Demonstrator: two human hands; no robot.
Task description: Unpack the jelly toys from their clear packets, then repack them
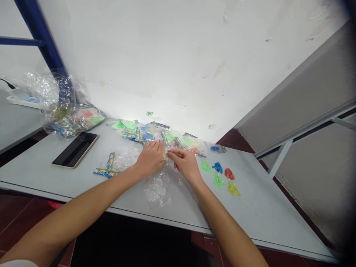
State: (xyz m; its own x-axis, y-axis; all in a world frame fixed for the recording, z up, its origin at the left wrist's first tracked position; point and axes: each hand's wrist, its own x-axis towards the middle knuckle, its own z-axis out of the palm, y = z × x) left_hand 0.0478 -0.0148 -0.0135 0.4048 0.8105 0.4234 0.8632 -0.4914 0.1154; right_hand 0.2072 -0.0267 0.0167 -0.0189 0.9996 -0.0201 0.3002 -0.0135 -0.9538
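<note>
Over the middle of the table, my left hand (151, 157) is bent over clear plastic, its fingers close together and its thumb tucked toward the right hand. My right hand (185, 161) pinches at the edge of the same clear plastic bag (179, 178), thumb against fingertips. Between the two hands a small yellow piece (164, 156) shows, partly covered by fingers. Crumpled clear plastic (158, 189) lies just below the hands. Beyond the fingertips are packets with patterned blue-and-yellow strips, one holding a blue piece (148, 136).
Right of my hands lie loose green (218, 181), blue (217, 167), red (229, 174) and yellow (233, 189) soft pieces. Left are a phone (75, 150), opened wrappers (108, 167) and a large bag of packets (75, 120). A white wall (167, 55) rises behind the table.
</note>
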